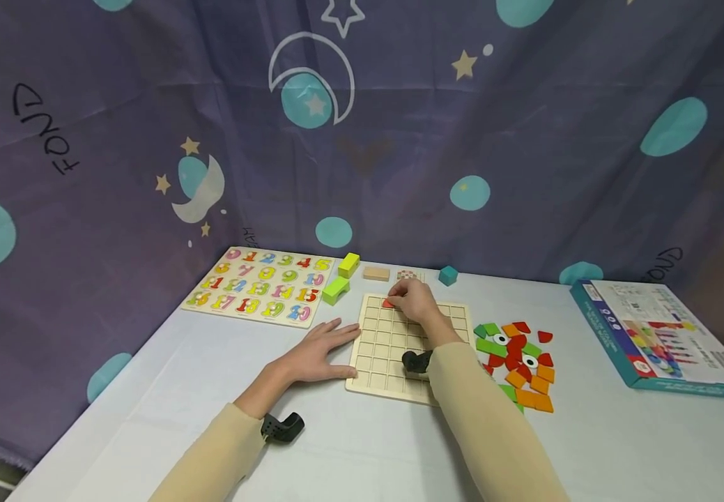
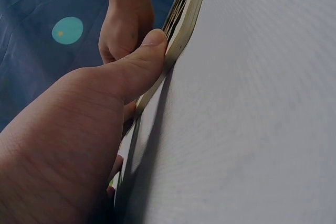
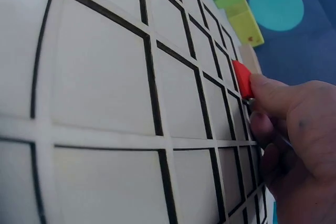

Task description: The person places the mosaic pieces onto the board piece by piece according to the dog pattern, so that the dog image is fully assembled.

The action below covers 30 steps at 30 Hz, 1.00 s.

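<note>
**Inspector:** Item and grip?

**Recorder:** One red piece (image 3: 242, 80), at the grid board's far row, toward its left corner. The right hand (image 1: 417, 301) has its grip pinching that piece between thumb and fingers; contact with the cell cannot be confirmed.

**Inspector:** The board itself?

**Recorder:** One grid board (image 1: 366, 362). The left hand (image 1: 314, 353) has its grip spread, with the thumb at the board's left edge.

**Inspector:** Hazards?

**Recorder:** In my judgement, three. The piece could settle across a divider, as the fingers mask the cell. A slack pinch could drop it beyond the board's far edge. The board could skid under pressure should the left hand ease off.

**Inspector:** Counts, relative to the board?

**Recorder:** Right of it, one heap of coloured pieces (image 1: 515, 352); overlap defeats a full count, though two eye pieces (image 1: 500, 339) show. Behind it, two lime blocks (image 1: 349, 265), one wooden block (image 1: 377, 273), one checkered piece (image 1: 407, 274), partly hidden, and one teal cube (image 1: 447, 275). Left of it, one number board (image 1: 261, 317) with twenty-one numbers. Farther right, one box (image 1: 669, 341). One worktop (image 1: 349, 446) carries everything.
</note>
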Available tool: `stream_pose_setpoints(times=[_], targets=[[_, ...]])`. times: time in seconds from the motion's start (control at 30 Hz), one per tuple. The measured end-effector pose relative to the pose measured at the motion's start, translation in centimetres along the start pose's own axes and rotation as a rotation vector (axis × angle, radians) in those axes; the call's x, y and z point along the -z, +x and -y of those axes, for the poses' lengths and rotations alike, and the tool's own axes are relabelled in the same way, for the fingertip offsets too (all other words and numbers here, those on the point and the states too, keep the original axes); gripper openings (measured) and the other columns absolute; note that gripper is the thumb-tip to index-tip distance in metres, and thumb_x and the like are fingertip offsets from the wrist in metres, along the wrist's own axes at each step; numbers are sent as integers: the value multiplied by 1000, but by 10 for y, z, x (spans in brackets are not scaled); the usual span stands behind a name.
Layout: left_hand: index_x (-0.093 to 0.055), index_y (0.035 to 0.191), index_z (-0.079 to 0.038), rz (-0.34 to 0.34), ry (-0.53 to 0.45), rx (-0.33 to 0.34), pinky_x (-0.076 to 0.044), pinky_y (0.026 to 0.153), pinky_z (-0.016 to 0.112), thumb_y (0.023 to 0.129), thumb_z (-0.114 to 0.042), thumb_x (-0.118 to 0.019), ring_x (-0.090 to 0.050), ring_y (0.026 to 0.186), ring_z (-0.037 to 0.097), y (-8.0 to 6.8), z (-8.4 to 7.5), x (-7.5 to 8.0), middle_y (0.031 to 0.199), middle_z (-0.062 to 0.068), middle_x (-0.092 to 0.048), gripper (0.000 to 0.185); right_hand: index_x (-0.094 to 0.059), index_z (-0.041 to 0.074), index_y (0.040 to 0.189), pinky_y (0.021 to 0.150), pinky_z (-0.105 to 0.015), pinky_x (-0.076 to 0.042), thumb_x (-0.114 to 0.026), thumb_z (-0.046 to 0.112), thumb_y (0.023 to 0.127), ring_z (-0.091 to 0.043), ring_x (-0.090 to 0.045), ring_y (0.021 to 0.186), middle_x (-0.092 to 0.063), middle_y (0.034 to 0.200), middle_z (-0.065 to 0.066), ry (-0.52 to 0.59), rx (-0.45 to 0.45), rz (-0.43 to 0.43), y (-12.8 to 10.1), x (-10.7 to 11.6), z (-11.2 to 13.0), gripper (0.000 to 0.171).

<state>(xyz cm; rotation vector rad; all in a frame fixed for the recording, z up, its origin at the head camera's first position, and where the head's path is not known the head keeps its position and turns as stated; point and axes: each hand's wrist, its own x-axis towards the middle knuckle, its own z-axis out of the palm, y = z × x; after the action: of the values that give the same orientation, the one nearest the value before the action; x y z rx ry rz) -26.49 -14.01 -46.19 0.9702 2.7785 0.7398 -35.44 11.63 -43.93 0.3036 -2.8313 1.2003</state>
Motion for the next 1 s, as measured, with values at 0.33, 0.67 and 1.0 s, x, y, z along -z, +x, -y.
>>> stream_pose_setpoints(times=[0.33, 0.67, 1.0], targets=[[-43, 156, -20, 3, -5, 2, -14, 120, 54, 88, -54, -72, -16, 152, 31, 1, -1, 1, 161, -8, -34, 81, -74, 4, 98, 82, -41, -53, -71, 13, 96, -26, -62, 89, -69, 95, -8, -49, -2, 19, 0, -2, 3, 10], [-42, 156, -20, 5, 0, 5, -14, 120, 54, 88, -55, -72, -15, 152, 31, 1, -1, 1, 161, -7, -34, 82, -74, 6, 96, 81, -40, -51, -73, 15, 95, -24, -60, 87, -67, 94, -6, -45, -13, 67, 0, 0, 4, 8], [-43, 156, -19, 2, -12, -1, -14, 120, 54, 88, -53, -73, -16, 152, 32, 0, -2, 2, 161, -6, -35, 82, -74, 6, 101, 80, -40, -50, -72, 16, 96, -24, -59, 88, -66, 97, -6, -32, 0, 102, -1, 5, 5, 12]])
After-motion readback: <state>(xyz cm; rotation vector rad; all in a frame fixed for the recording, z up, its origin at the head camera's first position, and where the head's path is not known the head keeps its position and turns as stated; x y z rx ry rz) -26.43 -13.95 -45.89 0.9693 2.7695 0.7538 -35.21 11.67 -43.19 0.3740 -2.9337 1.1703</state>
